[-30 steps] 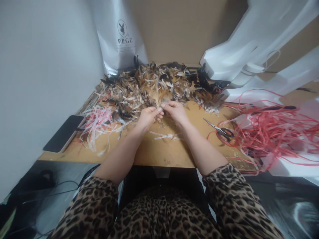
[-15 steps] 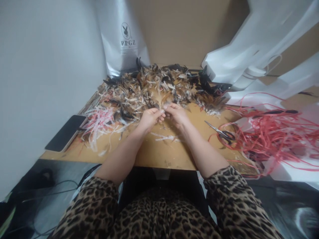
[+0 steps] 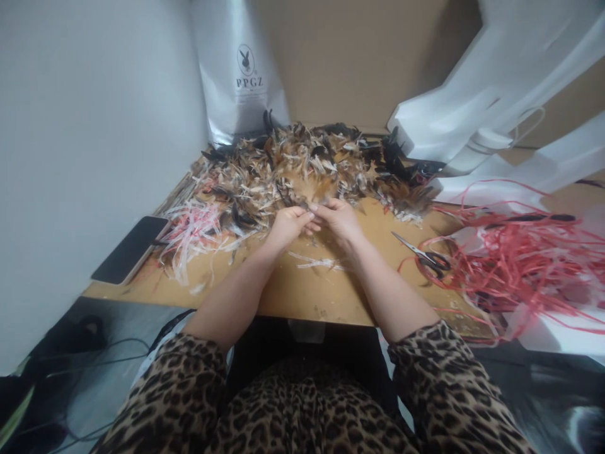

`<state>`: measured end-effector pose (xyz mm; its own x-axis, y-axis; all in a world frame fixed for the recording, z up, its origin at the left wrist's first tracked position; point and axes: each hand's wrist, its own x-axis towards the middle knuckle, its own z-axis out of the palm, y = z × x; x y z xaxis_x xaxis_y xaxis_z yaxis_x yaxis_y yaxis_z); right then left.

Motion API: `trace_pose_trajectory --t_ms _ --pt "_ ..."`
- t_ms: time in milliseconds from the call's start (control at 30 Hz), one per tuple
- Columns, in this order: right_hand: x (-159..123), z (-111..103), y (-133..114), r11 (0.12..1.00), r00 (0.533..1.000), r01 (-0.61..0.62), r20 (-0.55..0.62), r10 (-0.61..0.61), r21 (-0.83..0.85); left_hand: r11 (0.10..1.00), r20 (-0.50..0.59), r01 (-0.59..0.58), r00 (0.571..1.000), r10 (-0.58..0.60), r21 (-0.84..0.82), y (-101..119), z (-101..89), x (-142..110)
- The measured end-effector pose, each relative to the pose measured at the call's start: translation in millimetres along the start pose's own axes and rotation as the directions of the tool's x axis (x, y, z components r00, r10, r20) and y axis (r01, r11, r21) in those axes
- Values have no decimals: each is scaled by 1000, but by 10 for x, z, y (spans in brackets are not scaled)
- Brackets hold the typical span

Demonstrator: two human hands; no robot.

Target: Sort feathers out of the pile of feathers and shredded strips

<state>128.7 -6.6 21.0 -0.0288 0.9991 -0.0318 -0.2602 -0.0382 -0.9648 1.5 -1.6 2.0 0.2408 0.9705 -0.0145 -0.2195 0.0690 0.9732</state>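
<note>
The view has shifted slightly, fingers (image 3: pixel 303 219) pinching tan feathers (image 3: pixel 314 188) near a "PPGZ" bag (image 3: pixel 249 113).

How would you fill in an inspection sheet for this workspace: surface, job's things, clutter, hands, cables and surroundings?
Surface: yellowish-brown flat tabletop, small marks near its front edge.
Job's things: golden-brown, fanned feather tuft; behind it, mixed brown, black and white feather heap.
Clutter: tangled red and whitish ribbon-like strips at right, beside metal scissors with black handles; flat rectangular dark-screened phone at left, beside pink-and-white stringy strips.
Hands: bare left hand and bare right hand meet, fingertips pinching the tuft's base.
Cables: thin dark cables below the tabletop, lower left.
Surroundings: silvery-white printed bag behind the heap; smooth pale wall at left; brown flat panel at back.
</note>
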Motion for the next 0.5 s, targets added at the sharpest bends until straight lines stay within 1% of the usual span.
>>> trace_pose_trajectory --t_ms 200,367,500 --pt "0 13 50 998 997 64 32 -64 12 999 18 -19 1000 18 49 12 1 -3" --pt "-5 55 120 995 997 50 47 -54 87 1000 -13 4 1000 -4 13 13 41 -15" --pt "-19 82 141 987 993 56 99 -71 151 1000 -29 -6 1000 6 25 5 51 -11"
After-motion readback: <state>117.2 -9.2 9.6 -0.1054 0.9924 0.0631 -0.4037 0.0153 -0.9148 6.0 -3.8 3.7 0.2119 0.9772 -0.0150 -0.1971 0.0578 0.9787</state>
